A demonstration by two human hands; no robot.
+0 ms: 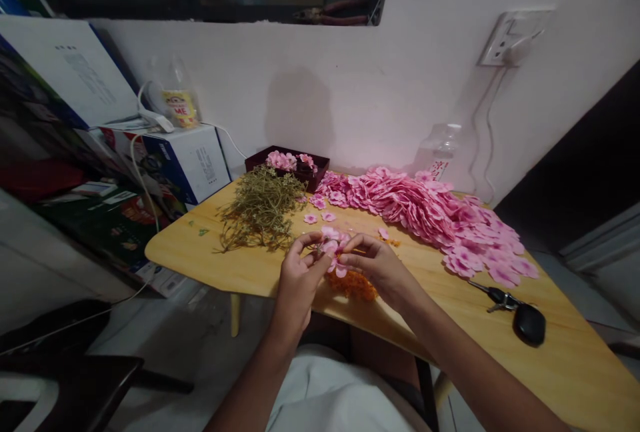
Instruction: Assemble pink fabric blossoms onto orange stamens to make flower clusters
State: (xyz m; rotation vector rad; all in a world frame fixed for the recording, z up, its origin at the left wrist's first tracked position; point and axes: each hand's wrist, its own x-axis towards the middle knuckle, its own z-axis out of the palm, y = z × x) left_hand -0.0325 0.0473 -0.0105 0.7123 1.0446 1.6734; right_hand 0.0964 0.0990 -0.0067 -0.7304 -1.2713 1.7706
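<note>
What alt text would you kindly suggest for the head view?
A person's left hand and right hand hold pink blossoms in their grip above a wooden table, near a small orange pile. Beyond, to the left, are greenish stems and a dark tray with pink clusters; a long heap of flat pink flowers and some keys lie to the right.

Pink flower (329,247): partly covered by fingers (363,241) | orange pile (353,285) below them: partly hidden | box print (204,164) left of them: illegible

Stems (265,202) lie on the table (575,372), left of 1 petal heap (410,205).
</note>
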